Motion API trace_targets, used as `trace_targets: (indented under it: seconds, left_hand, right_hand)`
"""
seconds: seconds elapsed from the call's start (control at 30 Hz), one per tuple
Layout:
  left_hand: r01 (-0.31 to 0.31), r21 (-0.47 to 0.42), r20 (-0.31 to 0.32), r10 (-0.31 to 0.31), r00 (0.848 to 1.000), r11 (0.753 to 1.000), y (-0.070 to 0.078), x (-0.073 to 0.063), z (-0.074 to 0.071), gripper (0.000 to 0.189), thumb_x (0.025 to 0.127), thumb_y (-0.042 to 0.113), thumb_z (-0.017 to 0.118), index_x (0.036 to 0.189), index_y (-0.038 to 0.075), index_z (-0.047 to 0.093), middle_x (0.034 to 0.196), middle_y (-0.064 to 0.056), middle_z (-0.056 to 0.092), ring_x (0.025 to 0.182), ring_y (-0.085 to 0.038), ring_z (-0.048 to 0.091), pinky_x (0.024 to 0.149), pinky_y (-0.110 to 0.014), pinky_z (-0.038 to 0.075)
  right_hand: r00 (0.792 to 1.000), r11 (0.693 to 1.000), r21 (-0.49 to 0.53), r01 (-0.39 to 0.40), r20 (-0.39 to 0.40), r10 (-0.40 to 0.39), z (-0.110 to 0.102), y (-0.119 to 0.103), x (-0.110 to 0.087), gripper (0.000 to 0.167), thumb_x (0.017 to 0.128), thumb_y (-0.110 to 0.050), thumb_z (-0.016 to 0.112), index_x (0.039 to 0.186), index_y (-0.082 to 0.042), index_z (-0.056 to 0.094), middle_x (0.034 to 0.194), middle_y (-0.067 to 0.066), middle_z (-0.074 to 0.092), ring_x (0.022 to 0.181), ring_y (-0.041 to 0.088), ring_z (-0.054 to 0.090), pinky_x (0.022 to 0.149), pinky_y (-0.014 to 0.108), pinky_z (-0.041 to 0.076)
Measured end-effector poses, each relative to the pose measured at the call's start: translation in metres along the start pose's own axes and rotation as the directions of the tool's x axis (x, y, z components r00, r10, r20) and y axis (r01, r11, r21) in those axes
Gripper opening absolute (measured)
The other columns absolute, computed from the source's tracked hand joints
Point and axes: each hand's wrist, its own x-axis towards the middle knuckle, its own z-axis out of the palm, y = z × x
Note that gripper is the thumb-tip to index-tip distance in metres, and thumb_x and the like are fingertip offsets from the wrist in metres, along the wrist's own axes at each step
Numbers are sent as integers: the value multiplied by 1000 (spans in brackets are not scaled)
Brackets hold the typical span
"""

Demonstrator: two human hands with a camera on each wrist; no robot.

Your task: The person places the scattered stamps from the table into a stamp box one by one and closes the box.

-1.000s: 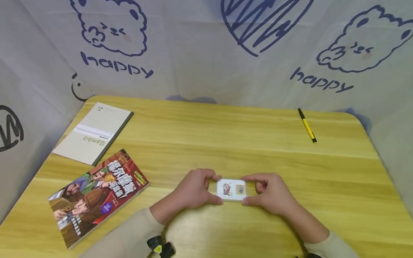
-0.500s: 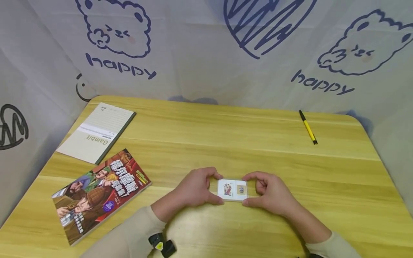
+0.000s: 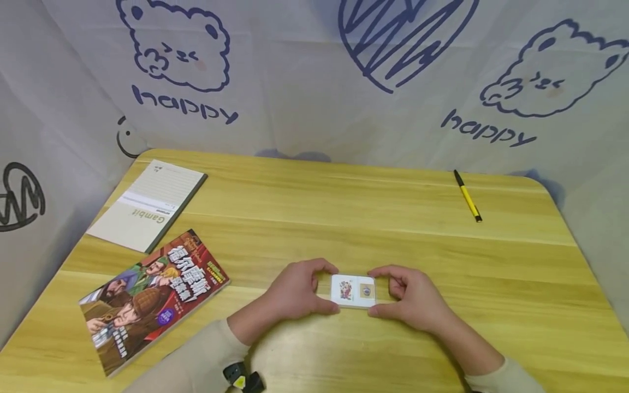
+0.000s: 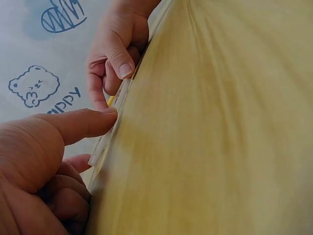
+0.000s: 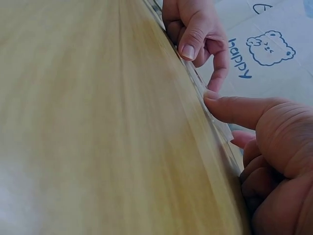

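A small flat playing-card case (image 3: 352, 290), clear plastic over a white printed face with a colourful figure, lies low at the table's front middle. My left hand (image 3: 297, 289) holds its left end between thumb and forefinger. At the right end, my right hand (image 3: 417, 297) has the same pinch, thumb on the near edge and forefinger on the far one. Edge-on in the left wrist view, the case (image 4: 103, 142) looks thin and close over the wood. The right wrist view shows my right thumb (image 5: 234, 108) against its near side, the remaining fingers curled under the palm.
On the left lie a red illustrated comic-style book (image 3: 154, 303) and a pale notebook (image 3: 147, 204) behind it. A yellow and black pen (image 3: 468, 196) lies at the back right. White cloth (image 3: 295, 98) with drawn bears hangs behind the wooden table (image 3: 319, 213).
Both hands keep their grip on the playing-card case in nearly the same place. The head view has shifted slightly.
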Motion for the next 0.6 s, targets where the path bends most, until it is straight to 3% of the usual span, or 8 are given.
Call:
trace_targets:
  seconds: [0.2,0.37,0.6]
  left_hand:
    - [-10,10,1,10,1000,1000,1,2,0,65,66,24,94,124,13,66,64,2,50,50,-9,42,46,-25,35]
    - [-4,10,-10,4,1000,1000,2,1,-1,75,67,27,92,132,8,60,67,1,52,53,-11,45,49,-27,40]
    - [4,-1,-57,-4,998,1000,4,-4,-2,60,79,32,85,131,10,62,70,0,49,59,-12,42,54,-29,38]
  right_hand:
    - [1000,1000,-2,-4,-19,4,1,2,-1,60,64,-24,96,118,-17,71,58,-8,35,54,7,34,71,29,42]
    - [999,1000,3,16,-35,-16,3,2,-2,74,63,-27,96,129,-16,64,63,-6,42,57,9,40,70,29,44]
    - [994,999,13,44,-100,-42,8,-1,-6,72,74,-26,91,137,-16,56,70,1,50,59,12,44,59,27,43]
